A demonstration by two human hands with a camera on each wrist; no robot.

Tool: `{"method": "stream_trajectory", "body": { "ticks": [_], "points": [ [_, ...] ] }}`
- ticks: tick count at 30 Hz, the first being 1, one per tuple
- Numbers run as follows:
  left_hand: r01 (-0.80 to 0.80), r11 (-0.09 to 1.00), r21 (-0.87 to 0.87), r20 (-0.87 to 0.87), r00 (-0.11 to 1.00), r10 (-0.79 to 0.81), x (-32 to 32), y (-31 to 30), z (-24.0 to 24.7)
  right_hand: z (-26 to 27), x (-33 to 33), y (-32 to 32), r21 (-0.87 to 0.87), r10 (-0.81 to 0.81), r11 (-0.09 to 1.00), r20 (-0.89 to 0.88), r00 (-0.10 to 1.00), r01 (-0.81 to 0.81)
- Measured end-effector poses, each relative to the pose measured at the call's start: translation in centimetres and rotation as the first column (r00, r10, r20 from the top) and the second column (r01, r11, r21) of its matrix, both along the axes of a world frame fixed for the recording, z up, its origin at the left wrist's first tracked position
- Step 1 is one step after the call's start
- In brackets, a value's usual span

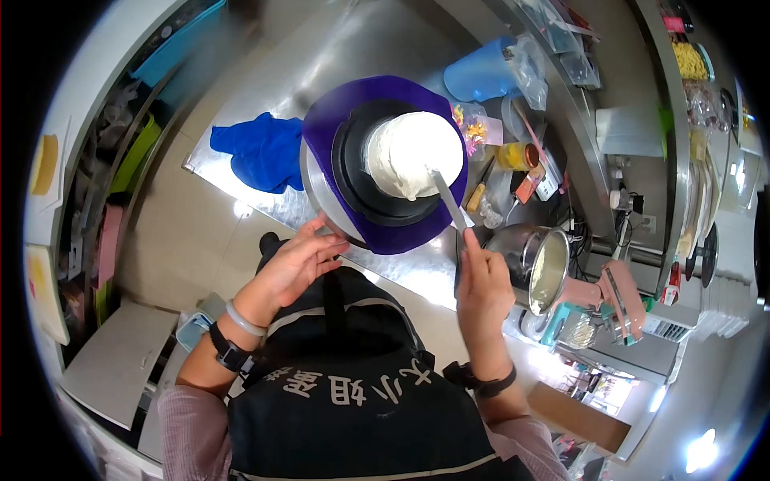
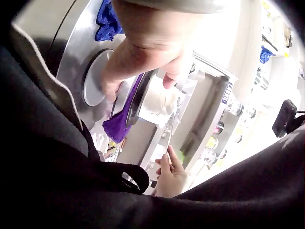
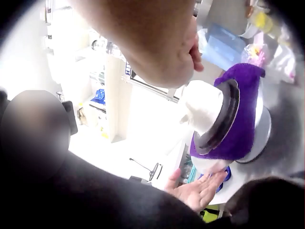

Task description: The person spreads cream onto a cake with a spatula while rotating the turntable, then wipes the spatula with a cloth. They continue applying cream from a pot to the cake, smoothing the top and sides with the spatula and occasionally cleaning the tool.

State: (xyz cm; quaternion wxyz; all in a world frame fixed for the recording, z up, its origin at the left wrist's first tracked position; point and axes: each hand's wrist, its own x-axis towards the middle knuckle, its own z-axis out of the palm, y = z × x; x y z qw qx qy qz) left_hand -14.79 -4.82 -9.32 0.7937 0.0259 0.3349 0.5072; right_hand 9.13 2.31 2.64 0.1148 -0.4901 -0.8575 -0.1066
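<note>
A cake (image 1: 413, 152) coated in white cream stands on a round black board (image 1: 350, 172). Beneath the board, a purple cloth (image 1: 322, 108) covers much of a silvery turntable (image 1: 321, 192). My right hand (image 1: 485, 280) grips the handle of a palette knife (image 1: 451, 199), whose blade tip meets the cream on the near right of the cake. At the turntable's near left rim, my left hand (image 1: 301, 260) touches the edge with loosely extended fingers. The right wrist view shows this left hand (image 3: 198, 191) below the cake, palm visible. Ragged cream hangs at the cake's near edge.
A crumpled blue cloth (image 1: 261, 152) lies left on the metal table. To the right are a blue pitcher (image 1: 481, 70), a yellow jar (image 1: 516, 156), and a steel bowl (image 1: 529, 264) holding pale cream. Beyond the bowl stands a pink mixer (image 1: 619, 298); shelves line both sides.
</note>
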Motion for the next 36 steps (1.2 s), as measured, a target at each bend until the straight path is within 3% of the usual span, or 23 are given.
{"method": "stream_trajectory", "body": {
  "ticks": [2, 5, 8, 9, 10, 12, 13, 14, 16, 20, 22, 23, 24, 26, 27, 30, 31, 34, 36],
  "points": [
    [-0.013, 1.0, 0.008, -0.002, 1.0, 0.013, -0.4, 0.2, 0.2, 0.9, 0.6, 0.8, -0.154, 0.023, 0.988, -0.014, 1.0, -0.024],
    [-0.036, 0.999, 0.035, 0.023, 0.999, 0.035, -1.3, 0.4, 0.1, 2.2, 0.5, 1.1, -0.114, 0.182, 0.979, 0.11, 0.977, -0.169],
    [-0.066, 0.996, 0.057, 0.012, 0.998, 0.066, -1.3, 0.5, 0.1, 3.0, 1.4, 3.4, -0.011, 0.198, 0.98, 0.103, 0.975, -0.198],
    [-0.074, 0.995, 0.061, 0.025, 0.997, 0.072, -1.3, 0.4, -0.1, 3.5, 1.3, 3.6, -0.136, 0.09, 0.988, 0.072, 0.993, -0.08],
    [-0.082, 0.994, 0.068, 0.036, 0.996, 0.079, -1.2, 0.4, -0.3, 3.4, 1.5, 3.7, -0.132, 0.092, 0.988, 0.075, 0.993, -0.082],
    [-0.083, 0.994, 0.067, 0.028, 0.996, 0.081, -1.3, 0.5, -0.3, 2.1, 2.4, 3.8, -0.371, 0.016, 0.924, -0.196, 0.98, -0.09],
    [-0.08, 0.995, 0.06, 0.016, 0.997, 0.079, -1.3, 0.6, -0.4, 1.3, 2.2, 3.2, -0.431, -0.02, 0.898, -0.244, 0.969, -0.09],
    [-0.074, 0.995, 0.064, 0.014, 0.997, 0.073, -1.4, 0.6, -0.3, 1.0, 1.7, 2.6, -0.431, -0.006, 0.897, -0.23, 0.973, -0.096],
    [-0.039, 0.998, 0.058, 0.01, 0.999, 0.038, -1.4, 0.6, -0.1, 0.9, 0.8, 2.0, -0.235, 0.102, 0.964, -0.091, 0.991, -0.121],
    [-0.014, 1.0, -0.017, 0.0, 1.0, 0.014, -0.2, 0.2, -0.2, 0.5, 2.3, 3.3, -0.031, 0.03, 0.999, -0.014, 0.999, -0.03],
    [0.082, 0.996, -0.029, 0.019, 0.997, -0.081, 0.1, 0.3, -0.3, 0.1, 2.8, 3.5, -0.329, -0.048, 0.943, -0.31, 0.949, -0.059],
    [0.101, 0.995, -0.005, 0.02, 0.995, -0.101, 0.2, 0.2, -0.2, -0.1, 2.7, 3.0, -0.422, -0.095, 0.904, -0.353, 0.931, -0.069],
    [0.108, 0.994, -0.007, 0.017, 0.994, -0.108, 0.2, 0.3, -0.2, 0.3, 2.3, 2.8, -0.423, -0.101, 0.904, -0.356, 0.929, -0.063],
    [0.167, 0.986, 0.0, 0.032, 0.985, -0.167, 0.4, 0.5, -0.2, 1.8, 1.2, 2.8, -0.223, 0.122, 0.963, -0.129, 0.984, -0.148],
    [0.169, 0.986, -0.001, 0.032, 0.985, -0.169, 0.4, 0.5, -0.3, 2.0, 1.5, 3.7, -0.123, 0.147, 0.98, -0.072, 0.986, -0.155],
    [0.146, 0.989, 0.008, 0.043, 0.988, -0.146, 0.4, 0.3, -0.6, 2.6, 2.4, 5.8, -0.304, -0.046, 0.952, -0.23, 0.972, -0.027],
    [0.147, 0.989, 0.006, 0.048, 0.988, -0.147, 0.5, 0.4, -0.5, 2.4, 2.6, 6.1, -0.371, -0.013, 0.923, -0.283, 0.959, -0.097],
    [0.146, 0.989, 0.012, 0.057, 0.988, -0.146, 0.7, 0.3, -0.9, 2.7, 1.2, 4.6, -0.506, -0.043, 0.858, -0.25, 0.967, -0.092],
    [0.147, 0.989, 0.018, 0.058, 0.987, -0.147, 0.7, 0.3, -0.8, 1.9, 1.3, 3.7, -0.456, 0.028, 0.881, -0.223, 0.975, -0.129]
  ]
}}
